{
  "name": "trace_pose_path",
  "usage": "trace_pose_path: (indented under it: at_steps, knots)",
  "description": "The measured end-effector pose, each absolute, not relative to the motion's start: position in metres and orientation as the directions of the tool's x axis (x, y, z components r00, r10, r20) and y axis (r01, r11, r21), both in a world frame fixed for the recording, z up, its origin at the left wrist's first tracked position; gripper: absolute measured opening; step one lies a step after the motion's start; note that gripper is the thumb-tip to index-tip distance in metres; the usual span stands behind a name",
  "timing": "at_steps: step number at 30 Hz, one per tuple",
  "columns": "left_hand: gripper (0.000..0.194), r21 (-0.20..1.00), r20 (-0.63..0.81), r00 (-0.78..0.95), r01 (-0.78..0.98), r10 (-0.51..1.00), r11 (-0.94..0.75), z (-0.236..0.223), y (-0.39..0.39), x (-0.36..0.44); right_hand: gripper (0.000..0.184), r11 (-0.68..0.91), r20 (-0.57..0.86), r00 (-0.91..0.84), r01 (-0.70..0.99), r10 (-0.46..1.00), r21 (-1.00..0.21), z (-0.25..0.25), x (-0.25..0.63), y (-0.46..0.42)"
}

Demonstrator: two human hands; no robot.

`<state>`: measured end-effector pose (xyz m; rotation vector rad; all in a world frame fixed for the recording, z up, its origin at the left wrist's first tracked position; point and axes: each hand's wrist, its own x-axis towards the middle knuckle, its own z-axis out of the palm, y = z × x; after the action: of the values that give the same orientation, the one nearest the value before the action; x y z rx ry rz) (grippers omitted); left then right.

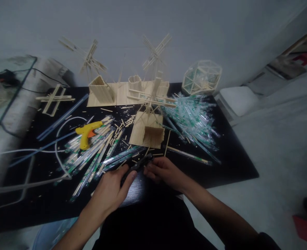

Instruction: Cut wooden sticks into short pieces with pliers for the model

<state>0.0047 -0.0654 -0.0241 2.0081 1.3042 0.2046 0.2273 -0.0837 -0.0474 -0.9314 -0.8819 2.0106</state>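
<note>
Both my hands are low over the near edge of a black table [228, 163]. My left hand [111, 189] is closed around the handles of a dark cutting tool [140, 163], whose jaws point up and right. My right hand [163, 172] is curled beside the tool's tip, fingers pinched together; what they pinch is too small to see. Just beyond the hands stands a wooden stick windmill model [149, 128] on a square stick base.
A yellow glue gun [87, 133] lies on wrapped chopsticks [96, 156] at the left. Empty clear wrappers [192, 119] are heaped at the right. Two more windmills [98, 86], a stick polyhedron [201, 78] and white cables [59, 149] crowd the back and left.
</note>
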Motion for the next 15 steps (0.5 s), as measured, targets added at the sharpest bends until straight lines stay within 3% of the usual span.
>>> trace_pose_path:
  at_steps: [2,5,7,9,12,15]
  knots:
    - [0.047,0.699,-0.286,0.465,0.7,0.838,-0.15,-0.021,-0.065,0.005,0.044,-0.506,-0.32,-0.472,-0.343,0.821,-0.791,-0.046,0.227,-0.084]
    - [0.061,0.798,-0.472,0.433,0.579,0.768,0.164,-0.024,-0.067,0.002,0.041,-0.503,-0.339,-0.456,-0.309,0.823,-0.807,-0.043,0.229,-0.083]
    - [0.068,0.805,-0.582,0.445,0.431,0.681,0.407,-0.029,-0.068,-0.003,0.037,-0.466,-0.34,-0.423,-0.24,0.84,-0.852,-0.043,0.233,-0.082]
    - [0.069,0.796,-0.603,0.462,0.288,0.651,0.533,-0.034,-0.069,-0.008,0.031,-0.381,-0.316,-0.351,-0.134,0.881,-0.915,-0.044,0.237,-0.081]
    - [0.063,0.826,-0.564,0.396,0.253,0.725,0.504,-0.04,-0.07,-0.013,0.027,-0.223,-0.243,-0.194,0.118,0.951,-0.968,-0.047,0.243,-0.082]
    - [0.047,0.834,-0.441,0.238,0.464,0.865,0.298,-0.043,-0.071,-0.007,0.028,-0.166,-0.203,-0.093,0.308,0.975,-0.937,-0.049,0.246,-0.083]
